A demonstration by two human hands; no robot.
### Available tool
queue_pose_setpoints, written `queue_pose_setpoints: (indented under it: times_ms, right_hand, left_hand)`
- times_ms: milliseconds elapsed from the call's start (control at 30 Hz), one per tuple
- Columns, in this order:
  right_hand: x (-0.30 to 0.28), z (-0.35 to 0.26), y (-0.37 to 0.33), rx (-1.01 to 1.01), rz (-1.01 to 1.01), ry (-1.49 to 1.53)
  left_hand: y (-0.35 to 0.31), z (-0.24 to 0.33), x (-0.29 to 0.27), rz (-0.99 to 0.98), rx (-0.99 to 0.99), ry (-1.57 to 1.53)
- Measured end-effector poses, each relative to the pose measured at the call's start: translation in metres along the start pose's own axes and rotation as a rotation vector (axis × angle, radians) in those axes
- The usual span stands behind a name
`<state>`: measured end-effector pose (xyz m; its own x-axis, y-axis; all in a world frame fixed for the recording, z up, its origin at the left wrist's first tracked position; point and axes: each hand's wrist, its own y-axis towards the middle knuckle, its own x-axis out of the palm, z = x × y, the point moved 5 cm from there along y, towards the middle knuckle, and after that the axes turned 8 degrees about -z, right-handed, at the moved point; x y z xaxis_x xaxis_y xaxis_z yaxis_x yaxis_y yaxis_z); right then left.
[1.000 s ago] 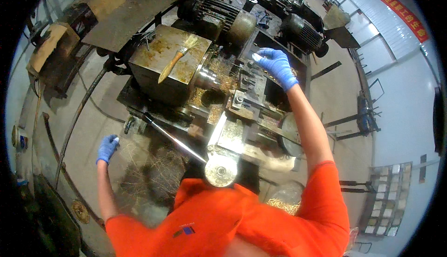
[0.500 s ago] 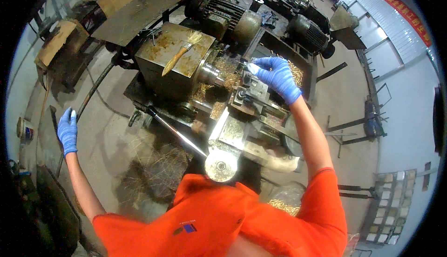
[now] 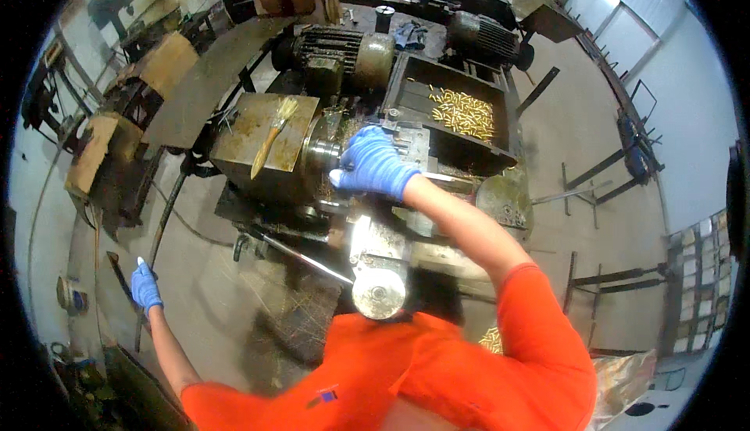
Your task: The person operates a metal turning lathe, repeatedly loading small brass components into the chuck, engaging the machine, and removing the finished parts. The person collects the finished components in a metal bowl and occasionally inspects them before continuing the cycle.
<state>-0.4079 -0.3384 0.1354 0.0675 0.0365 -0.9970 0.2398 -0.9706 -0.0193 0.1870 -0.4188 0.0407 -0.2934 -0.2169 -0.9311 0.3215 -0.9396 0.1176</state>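
Observation:
My left hand, in a blue glove with pale fingertips, is held out low at the left. Its fingers look curled at a dark lever, with the thumb pointing up; the glove covers the contact. My gloved right hand reaches over the tool slide of a small lathe, close beside its metal spindle nose. Those fingers are bent and the thumb points toward the spindle; whatever they hold is hidden. A wooden-handled brush lies on the oily headstock, left of the spindle.
Behind the slide, a dark metal tray holds many small brass-coloured parts. Electric motors stand at the back. A shiny lever slants toward a round metal handwheel near my body. Metal stands are at right.
My right hand has moved left and nearer to me, from above the slide to beside the spindle. My left hand's fingers have curled in at the lever. The view has shifted.

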Motion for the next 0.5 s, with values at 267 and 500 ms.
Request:
queue_pose_setpoints:
  times_ms: [267, 500]
  right_hand:
    - [0.014, 0.0, 0.012, 0.006, -0.101, -0.013]
    - [0.015, 0.0, 0.011, -0.076, 0.019, 0.022]
  left_hand:
    - [-0.013, 0.007, 0.002, 0.023, -0.058, 0.079]
    - [-0.118, 0.066, -0.008, 0.091, -0.132, 0.141]
